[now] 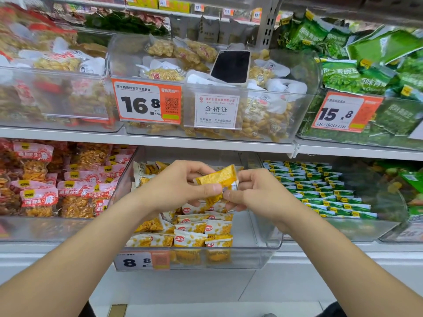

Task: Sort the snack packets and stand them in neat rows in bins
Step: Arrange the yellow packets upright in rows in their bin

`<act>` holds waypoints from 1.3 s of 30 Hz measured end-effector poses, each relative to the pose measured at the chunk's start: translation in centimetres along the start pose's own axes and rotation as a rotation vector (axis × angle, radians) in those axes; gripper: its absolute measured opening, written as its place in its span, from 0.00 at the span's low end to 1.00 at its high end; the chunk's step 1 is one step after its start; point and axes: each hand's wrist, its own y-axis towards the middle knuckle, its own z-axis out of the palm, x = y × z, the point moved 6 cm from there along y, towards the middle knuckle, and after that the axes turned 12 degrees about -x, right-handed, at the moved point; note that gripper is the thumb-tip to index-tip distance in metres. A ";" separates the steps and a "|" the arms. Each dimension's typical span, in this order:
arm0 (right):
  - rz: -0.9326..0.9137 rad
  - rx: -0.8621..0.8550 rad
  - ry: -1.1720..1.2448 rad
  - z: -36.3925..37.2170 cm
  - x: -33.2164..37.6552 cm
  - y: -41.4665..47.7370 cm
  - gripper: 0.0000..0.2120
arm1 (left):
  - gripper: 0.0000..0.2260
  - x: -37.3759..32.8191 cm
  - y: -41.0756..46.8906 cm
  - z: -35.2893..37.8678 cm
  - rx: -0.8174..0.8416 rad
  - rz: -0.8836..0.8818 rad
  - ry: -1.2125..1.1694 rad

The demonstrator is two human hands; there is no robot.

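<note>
Both my hands meet above a clear plastic bin [258, 255] on the lower shelf. My left hand [180, 186] grips a small bunch of yellow snack packets [217, 179], thumb across the front. My right hand [254, 193] pinches the right end of the same bunch. Below them, yellow-and-white packets [194, 234] stand in rows in the front part of the bin, and more packets lie loose at its back left [146, 170]. The bin's right side holds no packets.
Left of this bin stands one with red peanut packets [45, 191]; to the right, a bin of green packets in rows [320, 191]. On the upper shelf a phone [231, 66] lies on peanut bags in a clear bin. Price tags [146, 102] hang on the bin fronts.
</note>
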 end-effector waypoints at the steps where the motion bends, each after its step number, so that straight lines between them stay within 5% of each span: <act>1: 0.011 -0.006 0.010 0.0 0.1 -0.1 0.06 | 0.11 0.0 -0.1 0.2 0.011 -0.002 -0.018; 7: -0.026 -0.018 -0.002 0.0 0.8 -0.1 0.08 | 0.08 0.2 -0.2 1.0 -0.081 -0.073 -0.074; 10: -0.056 -0.115 0.005 0.0 0.6 0.5 0.17 | 0.08 0.0 -0.5 1.4 -0.118 -0.180 -0.169; 16: -0.418 -0.077 -0.506 0.6 1.1 -0.4 0.31 | 0.14 0.7 -0.9 1.8 -0.218 -0.412 -0.352; 18: -0.447 -0.123 -0.581 0.4 1.1 -0.5 0.26 | 0.16 0.6 -1.1 2.2 -0.176 -0.475 -0.386; 21: -0.514 -0.239 -0.631 -0.4 1.4 -0.4 0.05 | 0.18 0.4 -0.9 2.5 -0.171 -0.442 -0.238; 25: -0.299 -0.168 -0.424 -1.2 0.3 -0.1 0.03 | 0.15 -0.6 -0.3 2.7 -0.167 -0.242 -0.060; 29: -0.088 0.013 -0.089 -0.9 -0.3 -1.0 0.11 | 0.07 -1.1 -0.3 2.9 -0.144 -0.165 -0.085; 39: 0.034 0.083 -0.007 -1.9 -0.4 -2.2 0.14 | 0.12 -0.2 -0.4 3.8 0.012 -0.416 -0.363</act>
